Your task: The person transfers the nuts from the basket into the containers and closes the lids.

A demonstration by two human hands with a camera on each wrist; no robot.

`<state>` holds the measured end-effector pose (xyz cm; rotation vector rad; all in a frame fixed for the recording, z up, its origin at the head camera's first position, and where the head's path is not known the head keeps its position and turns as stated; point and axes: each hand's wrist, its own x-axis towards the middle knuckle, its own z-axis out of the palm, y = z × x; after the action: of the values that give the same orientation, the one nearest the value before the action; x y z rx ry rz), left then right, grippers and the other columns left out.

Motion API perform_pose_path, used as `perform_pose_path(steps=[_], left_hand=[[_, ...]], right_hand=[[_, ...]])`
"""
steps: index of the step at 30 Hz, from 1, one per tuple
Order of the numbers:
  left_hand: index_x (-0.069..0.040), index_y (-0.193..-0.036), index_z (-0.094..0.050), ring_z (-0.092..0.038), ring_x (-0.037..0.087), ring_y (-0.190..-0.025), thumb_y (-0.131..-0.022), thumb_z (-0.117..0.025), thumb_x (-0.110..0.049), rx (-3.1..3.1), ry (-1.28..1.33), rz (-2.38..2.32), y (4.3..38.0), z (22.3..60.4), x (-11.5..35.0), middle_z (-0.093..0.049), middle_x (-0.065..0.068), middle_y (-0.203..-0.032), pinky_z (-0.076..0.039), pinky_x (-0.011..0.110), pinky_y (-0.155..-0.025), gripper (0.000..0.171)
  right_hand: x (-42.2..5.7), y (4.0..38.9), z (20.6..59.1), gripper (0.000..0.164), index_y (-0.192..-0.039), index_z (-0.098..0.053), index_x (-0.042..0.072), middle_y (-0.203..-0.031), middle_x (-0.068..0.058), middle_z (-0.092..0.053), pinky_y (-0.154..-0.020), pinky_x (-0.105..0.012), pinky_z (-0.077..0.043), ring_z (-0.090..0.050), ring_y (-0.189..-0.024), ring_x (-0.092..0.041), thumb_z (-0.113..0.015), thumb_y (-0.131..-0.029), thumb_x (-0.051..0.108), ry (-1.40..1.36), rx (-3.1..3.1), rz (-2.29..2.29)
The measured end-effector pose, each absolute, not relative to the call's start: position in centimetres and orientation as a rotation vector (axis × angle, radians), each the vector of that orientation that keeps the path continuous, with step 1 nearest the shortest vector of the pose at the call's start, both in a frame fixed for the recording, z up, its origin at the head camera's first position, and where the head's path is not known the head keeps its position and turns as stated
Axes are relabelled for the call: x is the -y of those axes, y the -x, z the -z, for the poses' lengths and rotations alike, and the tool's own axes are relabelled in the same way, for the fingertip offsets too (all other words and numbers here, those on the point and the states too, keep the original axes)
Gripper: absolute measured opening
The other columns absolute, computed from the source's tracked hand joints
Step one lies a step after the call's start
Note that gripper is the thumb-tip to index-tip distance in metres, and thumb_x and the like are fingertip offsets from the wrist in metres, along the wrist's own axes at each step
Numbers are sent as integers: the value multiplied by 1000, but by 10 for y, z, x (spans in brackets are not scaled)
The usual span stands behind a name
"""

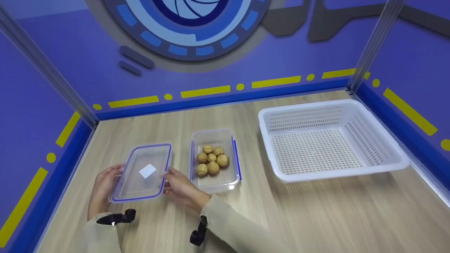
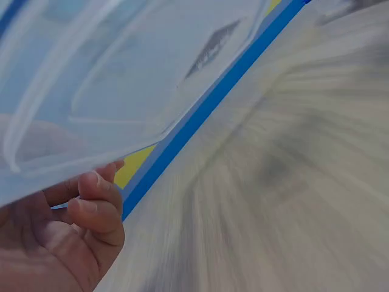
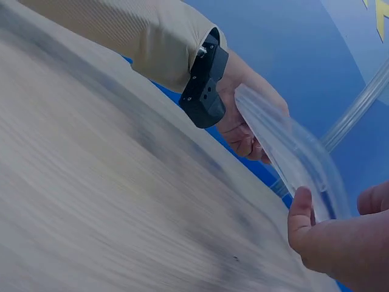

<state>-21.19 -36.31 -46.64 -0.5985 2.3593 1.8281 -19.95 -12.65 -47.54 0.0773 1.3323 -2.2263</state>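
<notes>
A clear plastic lid with a blue sealing ring is held above the table between both hands. My left hand grips its left edge, the fingers curled at the rim in the left wrist view. On the opposite edge, my right hand pinches the lid between thumb and fingers. A white square label shows near the lid's middle. Just right of the right hand stands a clear food container with blue side clips, without a cover on top. Several walnuts lie inside it.
A white perforated plastic basket stands on the right of the wooden table. Blue-purple panels with metal corner posts enclose the back and sides. Each wrist wears a black camera.
</notes>
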Motion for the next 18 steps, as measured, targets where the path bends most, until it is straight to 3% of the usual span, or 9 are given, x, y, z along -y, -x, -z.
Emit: perform_pose_path(steps=[5,11,18], left_hand=[[-7,-134,-51,-50,5,-95,-99,-44,-26,-2382,589,-1841,215,461,352,-56,-18,-100,-45,20,-81,40],[-8,-144,-41,-50,2,-97,-103,-35,-33,-2331,543,-1894,217,456,337,-51,-11,-115,-46,16,-82,49],[1,-136,-48,-59,5,-76,-103,-37,-22,-2261,426,-2100,220,456,309,-63,-12,-86,-53,21,-69,42]], right_hand=[[119,205,471,29,-123,-48,0,-93,-8,-57,-67,-23,-50,-55,-75,-14,-41,-97,9,21,-1530,2209],[100,215,464,32,-124,-48,-3,-102,-12,-64,-75,-26,-56,-59,-76,-11,-39,-100,17,142,-1799,2100],[73,225,455,36,-127,-47,-1,-89,-4,-61,-63,-22,-52,-55,-67,-11,-41,-101,23,168,-1849,2100]])
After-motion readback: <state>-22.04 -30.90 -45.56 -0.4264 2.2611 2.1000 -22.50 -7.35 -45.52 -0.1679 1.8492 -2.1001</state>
